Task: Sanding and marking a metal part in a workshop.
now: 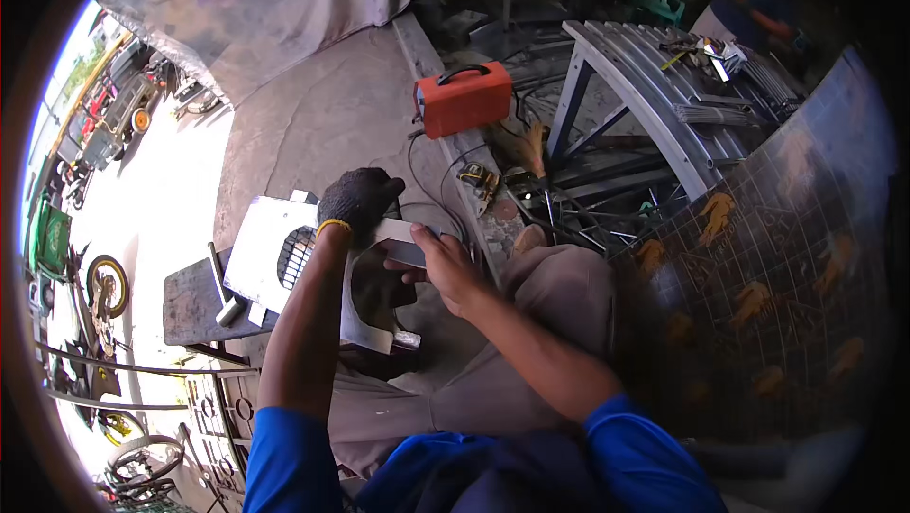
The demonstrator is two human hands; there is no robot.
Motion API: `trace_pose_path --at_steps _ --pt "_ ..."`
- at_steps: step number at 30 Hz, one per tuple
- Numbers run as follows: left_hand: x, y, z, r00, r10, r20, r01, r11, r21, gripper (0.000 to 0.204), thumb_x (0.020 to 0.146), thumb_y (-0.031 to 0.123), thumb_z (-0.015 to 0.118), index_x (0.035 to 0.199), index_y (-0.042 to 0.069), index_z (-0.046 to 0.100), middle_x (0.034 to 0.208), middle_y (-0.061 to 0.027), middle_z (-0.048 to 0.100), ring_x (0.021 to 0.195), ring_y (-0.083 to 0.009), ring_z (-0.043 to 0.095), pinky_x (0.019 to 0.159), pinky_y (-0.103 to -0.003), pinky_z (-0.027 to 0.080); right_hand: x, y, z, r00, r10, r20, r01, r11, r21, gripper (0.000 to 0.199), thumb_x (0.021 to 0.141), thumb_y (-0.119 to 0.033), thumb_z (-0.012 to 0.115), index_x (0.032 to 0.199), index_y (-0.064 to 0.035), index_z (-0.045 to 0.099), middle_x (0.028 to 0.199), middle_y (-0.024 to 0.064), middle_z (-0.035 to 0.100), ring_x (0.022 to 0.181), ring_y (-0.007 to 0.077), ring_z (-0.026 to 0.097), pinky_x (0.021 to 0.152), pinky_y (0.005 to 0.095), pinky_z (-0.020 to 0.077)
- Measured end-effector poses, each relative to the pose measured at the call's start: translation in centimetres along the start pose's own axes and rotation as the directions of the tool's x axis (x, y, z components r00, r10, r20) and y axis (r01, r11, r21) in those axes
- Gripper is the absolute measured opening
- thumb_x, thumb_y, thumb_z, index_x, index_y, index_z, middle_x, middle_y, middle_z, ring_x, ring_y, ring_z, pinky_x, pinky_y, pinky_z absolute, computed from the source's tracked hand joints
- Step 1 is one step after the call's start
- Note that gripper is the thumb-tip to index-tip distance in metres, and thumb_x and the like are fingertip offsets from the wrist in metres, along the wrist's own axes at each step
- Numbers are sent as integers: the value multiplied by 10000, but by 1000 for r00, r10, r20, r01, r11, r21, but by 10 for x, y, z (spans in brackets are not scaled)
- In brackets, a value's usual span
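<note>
Right hand: fingers closed on a silvery metal piece. Gloved left hand beside it; can't tell its grip.

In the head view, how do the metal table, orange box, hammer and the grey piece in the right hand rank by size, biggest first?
1. Metal table
2. Orange box
3. Hammer and grey piece: too alike to rank, since the piece is partly covered.
</note>
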State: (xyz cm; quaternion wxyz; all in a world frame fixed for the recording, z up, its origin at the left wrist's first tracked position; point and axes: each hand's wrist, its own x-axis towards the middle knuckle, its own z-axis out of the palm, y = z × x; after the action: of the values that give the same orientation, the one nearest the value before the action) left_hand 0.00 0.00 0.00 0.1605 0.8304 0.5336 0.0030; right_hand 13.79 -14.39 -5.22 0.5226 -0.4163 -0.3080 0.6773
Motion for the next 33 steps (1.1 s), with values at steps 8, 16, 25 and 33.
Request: trace_pose_path --at_steps 8,16,25,33 --pt "6 -6 12 998 -10 -68 5 997 -77 507 913 525 551 1098 107 769 1093 -178 750 1047 -392 704 925 -473 538 8 8 -5 1000 -19 -19 16 987 -160 492 1135 -383 392 1325 -3 640 1172 102 746 962 197 754 679 278 564" --pt "-1 10 -4 995 -96 -24 93 989 -118 486 939 488 549 1130 83 738 1116 -196 731 1073 -403 675 918 -465 516 11 5 -2 995 27 -91 -49 966 -254 476 1134 -386 405 1295 -10 648 1147 89 737 988 177 742 656 274 554" --pt "-2 10 0 995 -87 -50 79 987 -140 443 949 463 560 1141 107 742 1134 -169 737 1086 -381 684 921 -461 523 14 15 -11 995 25 -96 -46 973 -224 488 1118 -436 434 1272 -34 663 1151 63 732 1003 160 717 736 278 580" --pt "2 -4 10 983 -124 -138 93 973 -211 518 912 537 552 1101 104 767 1102 -179 749 1067 -395 700 940 -479 532 3 9 -10 1000 17 6 -16 997 -75 488 1117 -435 442 1311 -44 659 1205 63 733 1012 128 699 758 301 589"
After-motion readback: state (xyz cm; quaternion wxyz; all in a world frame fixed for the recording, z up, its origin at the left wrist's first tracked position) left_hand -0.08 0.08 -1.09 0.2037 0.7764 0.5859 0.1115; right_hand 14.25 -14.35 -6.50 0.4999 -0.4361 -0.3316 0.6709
